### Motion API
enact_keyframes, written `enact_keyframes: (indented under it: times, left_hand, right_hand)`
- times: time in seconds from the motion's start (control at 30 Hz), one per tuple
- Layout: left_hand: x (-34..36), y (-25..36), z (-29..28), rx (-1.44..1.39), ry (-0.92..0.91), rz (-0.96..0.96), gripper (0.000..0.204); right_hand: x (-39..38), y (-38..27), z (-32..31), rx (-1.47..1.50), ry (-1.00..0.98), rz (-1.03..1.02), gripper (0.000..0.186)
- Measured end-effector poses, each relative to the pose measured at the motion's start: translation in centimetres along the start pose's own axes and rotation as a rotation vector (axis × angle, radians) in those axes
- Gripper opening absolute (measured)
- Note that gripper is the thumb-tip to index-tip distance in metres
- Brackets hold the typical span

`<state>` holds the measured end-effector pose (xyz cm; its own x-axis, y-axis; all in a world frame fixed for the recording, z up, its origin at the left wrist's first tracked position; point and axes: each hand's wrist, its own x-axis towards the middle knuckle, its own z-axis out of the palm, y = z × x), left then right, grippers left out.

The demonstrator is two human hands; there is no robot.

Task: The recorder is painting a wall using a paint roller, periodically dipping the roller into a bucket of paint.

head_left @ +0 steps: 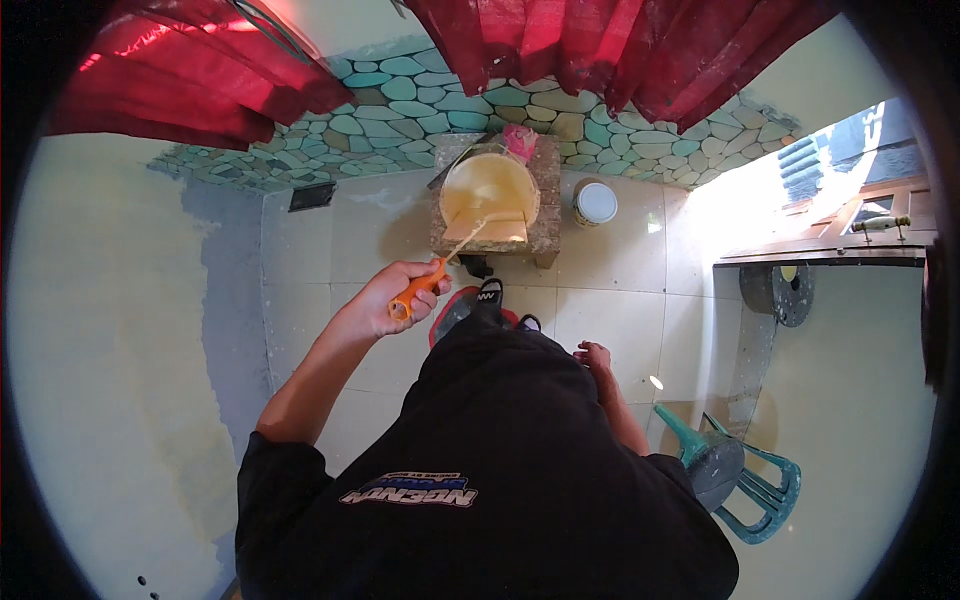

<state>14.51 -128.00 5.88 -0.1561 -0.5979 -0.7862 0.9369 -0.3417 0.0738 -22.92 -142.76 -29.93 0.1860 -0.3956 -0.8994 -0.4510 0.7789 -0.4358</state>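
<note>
My left hand [395, 298] is closed around the orange handle of a paint roller [418, 290], held out ahead of me. Its thin, paint-coated rod slants up and right to a round tub of cream-yellow paint [490, 180]. At the rod's far end, near the tub's front rim, is a flat peach-coloured piece [500, 230]; I cannot tell whether it is the roller's head or a board. The tub rests on a paint-spattered wooden stool [548, 215]. My right hand [593, 357] hangs low by my side, fingers loosely bent and apart, with nothing in it.
A lidded white can [597, 203] stands right of the stool. Pink plastic [520, 143] lies behind the tub. Red curtains [600, 50] hang over a stone-patterned wall [400, 110]. A green plastic chair [765, 490] and a door [850, 230] are at right. Something red [450, 318] lies by my feet.
</note>
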Motion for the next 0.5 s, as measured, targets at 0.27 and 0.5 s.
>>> enact_keyframes:
  times: [0.27,0.5]
  left_hand:
    - [6.0,0.8,-2.9,0.139,0.025,0.065,0.009]
    - [7.1,-2.2,-4.9,0.213,0.264,0.038,0.010]
  right_hand:
    - [1.6,2.6,-1.9,-0.975,0.076,-0.853,0.024]
    - [-3.8,0.5,-1.3,0.002,0.025,0.066,0.020]
